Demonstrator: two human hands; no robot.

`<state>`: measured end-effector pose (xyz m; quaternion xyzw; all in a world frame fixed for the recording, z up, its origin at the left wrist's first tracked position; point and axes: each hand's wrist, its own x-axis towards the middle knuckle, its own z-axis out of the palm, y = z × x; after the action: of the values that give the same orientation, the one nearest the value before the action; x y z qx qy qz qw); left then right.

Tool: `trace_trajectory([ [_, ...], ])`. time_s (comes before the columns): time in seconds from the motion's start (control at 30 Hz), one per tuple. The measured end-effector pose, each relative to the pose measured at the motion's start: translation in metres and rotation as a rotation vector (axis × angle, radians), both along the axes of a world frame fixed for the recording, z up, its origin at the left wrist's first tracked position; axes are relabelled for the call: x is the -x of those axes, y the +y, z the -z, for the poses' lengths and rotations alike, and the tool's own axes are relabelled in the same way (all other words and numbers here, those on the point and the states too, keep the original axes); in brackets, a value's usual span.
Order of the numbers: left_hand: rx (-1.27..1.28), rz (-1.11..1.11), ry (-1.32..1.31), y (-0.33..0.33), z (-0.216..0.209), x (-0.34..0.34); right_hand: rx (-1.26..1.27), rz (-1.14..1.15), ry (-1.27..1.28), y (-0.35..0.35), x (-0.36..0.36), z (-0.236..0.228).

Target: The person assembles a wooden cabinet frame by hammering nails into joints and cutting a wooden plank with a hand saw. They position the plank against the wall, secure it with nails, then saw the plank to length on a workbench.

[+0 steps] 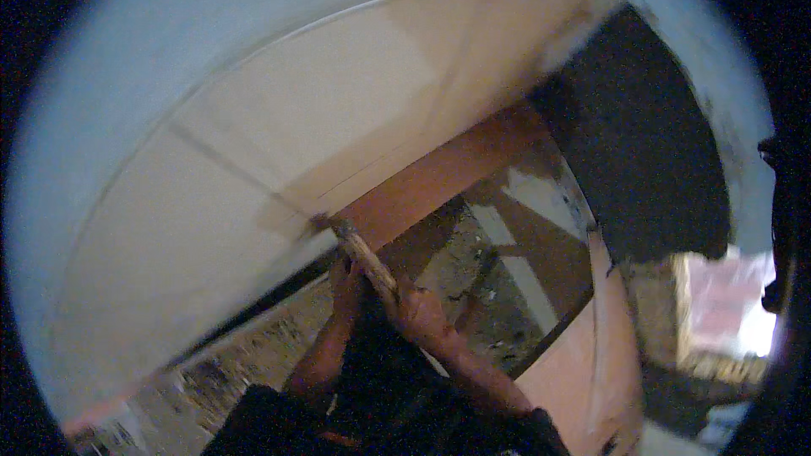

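Note:
A thick, pale wooden handle (368,255) slants across the middle of the view. At its upper end sits a dark, blurred tip (321,221), close to the beige wall panel (253,118); whether the two touch is hard to tell. My right hand (420,316) is wrapped round the lower end of the handle. Higher up, my left hand (346,280) grips the same handle from its left side, its fingers partly hidden. An orange-brown band (439,167) runs along the foot of the panel, just beyond the handle.
Below the band lies a rough, debris-strewn floor (473,274) with pale strips. A dark grey wall section (646,135) stands at the right, above a bright opening (731,308). An orange-pink ledge (583,363) curves at lower right. Rubble (220,384) lies at lower left.

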<state>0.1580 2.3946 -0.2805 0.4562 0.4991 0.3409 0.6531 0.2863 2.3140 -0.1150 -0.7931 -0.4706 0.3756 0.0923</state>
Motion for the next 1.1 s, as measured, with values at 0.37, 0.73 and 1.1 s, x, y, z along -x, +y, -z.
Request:
trace_trajectory([
  [0.37,-0.476,0.898,1.155,0.045,-0.112,-0.01,-0.23,0.506,0.182,-0.165,-0.023,0.002],
  [0.73,-1.574,0.981,0.901,0.073,-0.13,-0.24,-0.315,1.464,0.187,-0.273,0.026,0.003],
  [1.1,-1.504,1.005,0.756,0.097,-0.103,-0.269,-0.358,1.598,0.043,-0.226,0.024,-0.001],
])
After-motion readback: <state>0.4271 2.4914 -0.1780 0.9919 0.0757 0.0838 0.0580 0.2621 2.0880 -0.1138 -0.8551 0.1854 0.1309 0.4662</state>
